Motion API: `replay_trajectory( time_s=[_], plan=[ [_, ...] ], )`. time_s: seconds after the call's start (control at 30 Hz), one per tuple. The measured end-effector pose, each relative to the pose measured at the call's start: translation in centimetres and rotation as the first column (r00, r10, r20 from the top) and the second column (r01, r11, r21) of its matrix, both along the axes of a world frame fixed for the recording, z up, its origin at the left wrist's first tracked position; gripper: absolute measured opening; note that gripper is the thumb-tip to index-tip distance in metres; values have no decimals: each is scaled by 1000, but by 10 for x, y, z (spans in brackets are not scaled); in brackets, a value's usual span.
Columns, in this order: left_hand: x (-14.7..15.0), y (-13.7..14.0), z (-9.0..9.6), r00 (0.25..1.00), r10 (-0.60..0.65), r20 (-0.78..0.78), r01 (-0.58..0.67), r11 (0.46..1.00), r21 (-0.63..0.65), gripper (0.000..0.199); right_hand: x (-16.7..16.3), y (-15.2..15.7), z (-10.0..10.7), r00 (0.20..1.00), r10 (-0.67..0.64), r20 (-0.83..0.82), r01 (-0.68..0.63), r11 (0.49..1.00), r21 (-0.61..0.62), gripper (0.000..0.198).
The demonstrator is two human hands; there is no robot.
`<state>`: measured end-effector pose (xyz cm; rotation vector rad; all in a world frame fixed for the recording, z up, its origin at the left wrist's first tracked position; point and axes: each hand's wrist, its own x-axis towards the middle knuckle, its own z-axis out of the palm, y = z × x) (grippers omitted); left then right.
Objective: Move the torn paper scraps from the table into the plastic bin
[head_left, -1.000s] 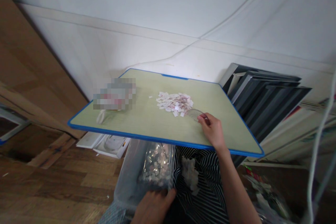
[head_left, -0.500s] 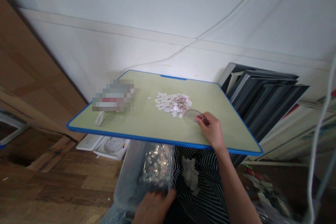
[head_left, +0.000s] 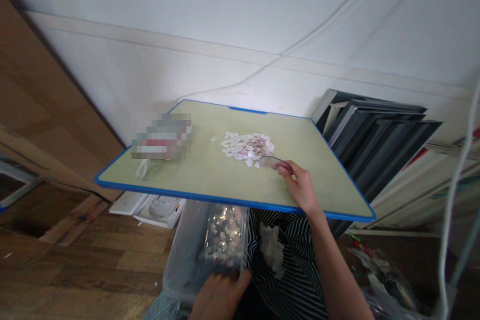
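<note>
My right hand (head_left: 300,185) is above the right part of the table, with thumb and fingers pinching a clear protractor (head_left: 270,160). The protractor's curved edge is beside a heap of small white and pinkish paper pieces (head_left: 248,146), at its lower right. Down in front of the table, my left hand (head_left: 221,290) grips the near rim of a translucent plastic bin (head_left: 179,255). Inside that bin lies a shiny clear bag (head_left: 224,235) with many small pieces. The left fingertips are partly hidden behind the rim.
The small table (head_left: 202,180) has a blue edge. A blurred-out object (head_left: 162,137) and a white strap loop (head_left: 142,169) lie on its left. Dark flat panels (head_left: 378,135) lean at the right. An open white box (head_left: 163,210) sits on the wooden floor.
The protractor has tilted in my right hand and shifted slightly left, closer to the heap's edge. My left hand has stayed on the bin.
</note>
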<state>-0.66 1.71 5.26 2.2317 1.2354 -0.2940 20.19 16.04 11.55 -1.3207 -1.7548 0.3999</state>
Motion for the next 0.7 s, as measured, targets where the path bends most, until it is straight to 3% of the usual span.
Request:
replay_trajectory(
  time_s=[0.17,0.33,0.53,0.7],
  plan=[
    [1,1,3,1000,-15,-12,15,1000,-19,45,0,-2,0,991,-59,-119,68,995,71,13],
    [1,2,5,1000,-16,-2,16,999,-35,46,-3,-1,2,999,39,9,-39,999,33,16],
    [1,4,6,999,-46,0,46,998,-31,45,-2,-4,3,993,-59,-104,67,995,77,12],
    [1,4,3,999,-41,-2,41,999,-32,50,-1,-5,2,994,-22,-104,28,998,60,10]
  ],
)
